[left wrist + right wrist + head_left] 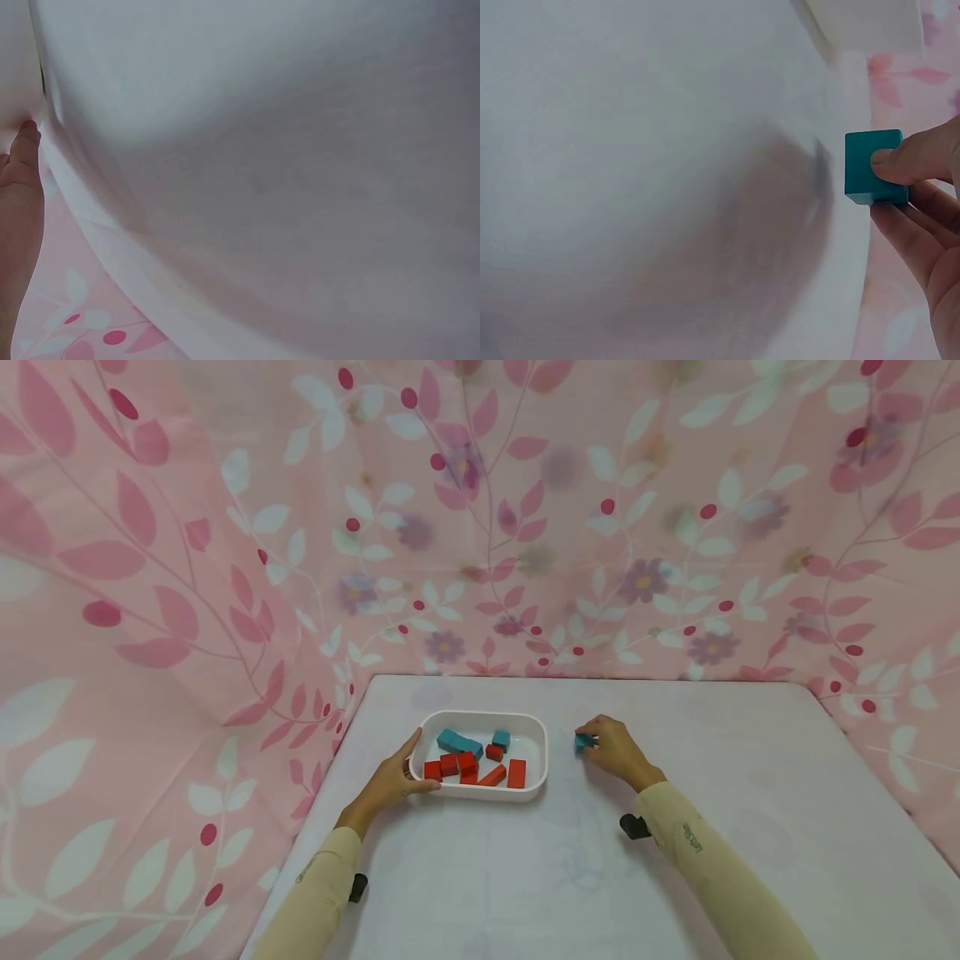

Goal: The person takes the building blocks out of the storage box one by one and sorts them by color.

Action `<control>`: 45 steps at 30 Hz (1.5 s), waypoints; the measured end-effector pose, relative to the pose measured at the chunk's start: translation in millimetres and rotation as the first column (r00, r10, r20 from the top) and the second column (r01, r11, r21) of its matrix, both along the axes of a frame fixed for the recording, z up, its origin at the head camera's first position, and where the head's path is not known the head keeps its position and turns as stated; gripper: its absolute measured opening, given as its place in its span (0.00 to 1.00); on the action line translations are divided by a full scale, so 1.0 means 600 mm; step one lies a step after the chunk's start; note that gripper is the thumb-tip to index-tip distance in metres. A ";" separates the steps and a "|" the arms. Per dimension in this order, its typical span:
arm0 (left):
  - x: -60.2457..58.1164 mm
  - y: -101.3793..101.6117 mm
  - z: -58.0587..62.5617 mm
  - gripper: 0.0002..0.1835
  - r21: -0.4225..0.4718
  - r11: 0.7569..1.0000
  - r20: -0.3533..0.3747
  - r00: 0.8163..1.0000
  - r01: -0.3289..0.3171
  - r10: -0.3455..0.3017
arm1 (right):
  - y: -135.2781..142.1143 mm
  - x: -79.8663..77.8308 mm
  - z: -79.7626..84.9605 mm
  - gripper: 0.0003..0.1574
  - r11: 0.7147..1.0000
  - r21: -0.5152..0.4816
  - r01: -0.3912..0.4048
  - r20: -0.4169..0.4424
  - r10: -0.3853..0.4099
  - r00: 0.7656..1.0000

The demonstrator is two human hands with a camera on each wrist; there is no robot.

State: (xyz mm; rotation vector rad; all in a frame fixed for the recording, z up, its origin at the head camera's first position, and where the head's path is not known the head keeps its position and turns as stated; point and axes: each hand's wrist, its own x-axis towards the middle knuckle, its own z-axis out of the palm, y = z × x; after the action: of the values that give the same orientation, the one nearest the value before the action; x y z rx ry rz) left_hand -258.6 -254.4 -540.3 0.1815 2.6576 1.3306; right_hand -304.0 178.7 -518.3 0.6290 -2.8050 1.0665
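Extending from the near side of the white tray [498,794], beige sleeves [697,847] reach forward. At the tray's left near corner, the left hand [386,783] touches the outside, thumb and fingers spread apart. Right of the tray, the right hand [617,753] pinches a teal block [861,172] (thumb pressed on one face). Inside the tray, red blocks [517,774] lie mostly nearer, teal blocks [453,742] farther. Beyond the tray hangs pink floral cloth [525,527].

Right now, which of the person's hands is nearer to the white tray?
Left. The left hand holds the white tray at its left end; the right hand is off the tray's right side, not touching it, pinching a blue-green block.
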 end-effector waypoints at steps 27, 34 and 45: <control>0.003 -0.004 -0.002 0.60 0.032 0.999 -0.004 1.000 -0.009 0.009 | 0.001 0.000 -0.028 0.22 0.999 -0.037 0.037 0.070 -0.035 0.997; 0.003 0.000 -0.003 0.60 0.034 0.999 0.021 1.000 -0.016 0.015 | -0.010 -0.002 -0.003 0.27 0.999 0.027 0.022 0.016 -0.022 1.000; 0.004 0.001 -0.006 0.59 0.045 0.999 -0.007 1.000 0.001 -0.001 | -0.124 -0.016 0.060 0.24 0.996 -0.024 -0.086 -0.084 0.084 0.993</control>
State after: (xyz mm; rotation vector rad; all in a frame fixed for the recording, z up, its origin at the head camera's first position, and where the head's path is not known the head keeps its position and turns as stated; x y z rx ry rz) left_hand -256.5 -253.8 -543.7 0.1935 2.6345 1.3935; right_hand -313.5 104.0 -482.3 0.7780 -2.7104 1.0650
